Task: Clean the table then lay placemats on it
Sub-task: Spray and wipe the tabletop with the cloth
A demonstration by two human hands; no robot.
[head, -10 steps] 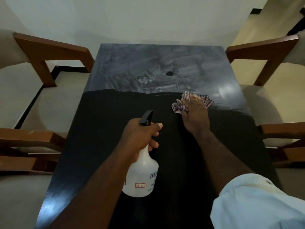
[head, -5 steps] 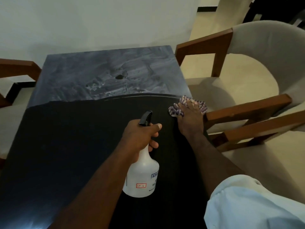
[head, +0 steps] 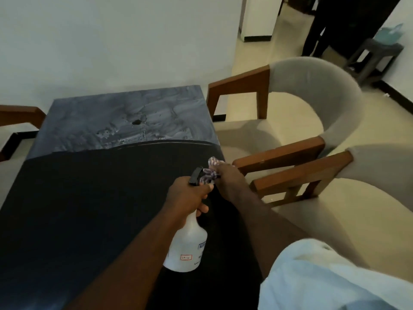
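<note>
A dark table (head: 85,198) fills the left and middle of the head view; its far part shows grey streaks and a dark spot. My left hand (head: 185,195) grips the neck of a white spray bottle (head: 187,247) with a black trigger, held over the table's near right part. My right hand (head: 228,177) presses a checked cloth (head: 212,168) on the table near its right edge, just beyond the bottle's trigger. The cloth is partly hidden under that hand.
Two wooden armchairs with beige upholstery (head: 312,139) stand close along the table's right side. Another wooden chair arm (head: 20,115) shows at the far left. A white wall lies behind the table. A grey stool (head: 375,54) stands at the far right.
My right hand has drawn the cloth back along the right edge, closer to the bottle's trigger. The view has swung right, showing more of the chairs. My left hand keeps hold of the bottle.
</note>
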